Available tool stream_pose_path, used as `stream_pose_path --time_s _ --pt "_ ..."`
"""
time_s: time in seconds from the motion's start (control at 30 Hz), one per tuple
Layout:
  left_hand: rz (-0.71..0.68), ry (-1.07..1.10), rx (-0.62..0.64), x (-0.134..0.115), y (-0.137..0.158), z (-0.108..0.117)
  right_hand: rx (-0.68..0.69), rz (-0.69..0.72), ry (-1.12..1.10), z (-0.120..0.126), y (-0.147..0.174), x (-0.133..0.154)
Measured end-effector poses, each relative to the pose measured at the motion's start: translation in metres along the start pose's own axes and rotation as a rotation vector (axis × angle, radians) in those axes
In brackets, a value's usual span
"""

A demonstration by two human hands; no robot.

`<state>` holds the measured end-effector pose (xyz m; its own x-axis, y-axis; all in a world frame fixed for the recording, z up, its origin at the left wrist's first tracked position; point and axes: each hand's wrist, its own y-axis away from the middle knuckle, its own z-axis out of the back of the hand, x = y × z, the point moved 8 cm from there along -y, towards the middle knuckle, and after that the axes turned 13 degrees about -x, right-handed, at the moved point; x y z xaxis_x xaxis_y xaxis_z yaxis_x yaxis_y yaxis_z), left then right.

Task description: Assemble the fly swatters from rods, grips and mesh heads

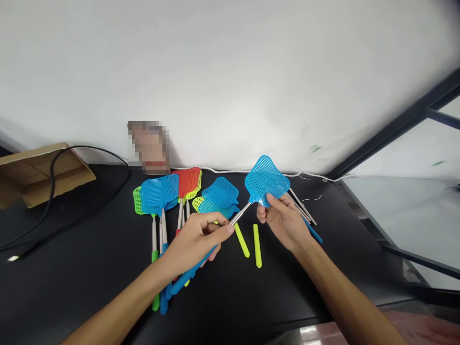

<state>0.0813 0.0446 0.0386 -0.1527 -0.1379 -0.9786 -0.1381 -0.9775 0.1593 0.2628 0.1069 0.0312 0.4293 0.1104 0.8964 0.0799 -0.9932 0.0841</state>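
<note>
A blue fly swatter with a perforated head is held between both hands, above the black table. My left hand pinches its metal rod, and the blue handle slants down below the fingers. My right hand grips the lower edge of the head between thumb and fingers. Behind the hands lie loose blue swatter heads with a yellow-green one partly under them. Two loose yellow-green handles rest between the hands. To the left are several swatters with blue, red and green heads.
Metal rods and a blue handle lie beyond my right hand. An open cardboard box and a black cable are at the left. A pixelated object leans on the white wall. A dark metal frame stands right.
</note>
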Motion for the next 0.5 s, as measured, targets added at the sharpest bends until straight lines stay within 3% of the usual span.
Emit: stream_pose_path --time_s 0.5 --pt "-0.016 -0.008 -0.006 0.0002 -0.0016 0.0032 -0.006 -0.03 -0.011 0.0 0.0008 -0.0042"
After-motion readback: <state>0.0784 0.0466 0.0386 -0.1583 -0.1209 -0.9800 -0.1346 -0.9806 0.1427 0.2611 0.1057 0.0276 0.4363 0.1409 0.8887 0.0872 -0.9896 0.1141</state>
